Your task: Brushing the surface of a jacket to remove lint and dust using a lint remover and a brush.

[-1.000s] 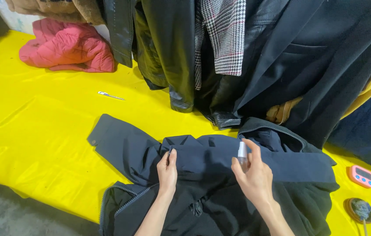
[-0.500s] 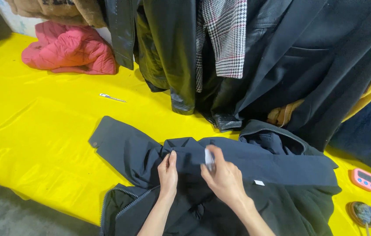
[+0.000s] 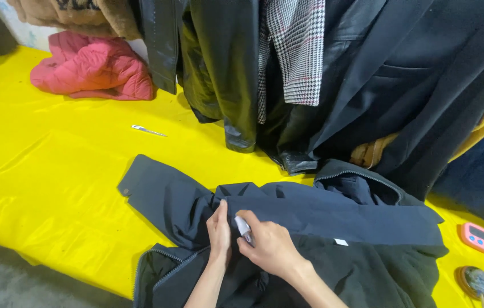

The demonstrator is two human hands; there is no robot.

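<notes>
A dark navy jacket [image 3: 322, 219] lies spread on a yellow sheet [image 3: 53, 165], one sleeve reaching left and its collar at the upper right. My left hand [image 3: 219, 231] presses flat on the jacket's folded edge near the sleeve. Right beside it, my right hand [image 3: 270, 248] is closed around a small white and grey stick-shaped tool [image 3: 243, 228], whose tip meets the fabric next to my left fingers. A small white tag [image 3: 341, 242] shows on the jacket to the right of my hands.
Dark coats and a checked garment [image 3: 296, 51] hang behind the jacket. A pink padded jacket [image 3: 91, 71] lies at the back left. A small white pen-like item [image 3: 148, 130] rests on the sheet. A pink timer [image 3: 478, 236] and a round object [image 3: 476, 281] sit at the right.
My right hand has slid left along the jacket with the small tool, from near the collar until it sits against my left hand. My left hand has stayed put.
</notes>
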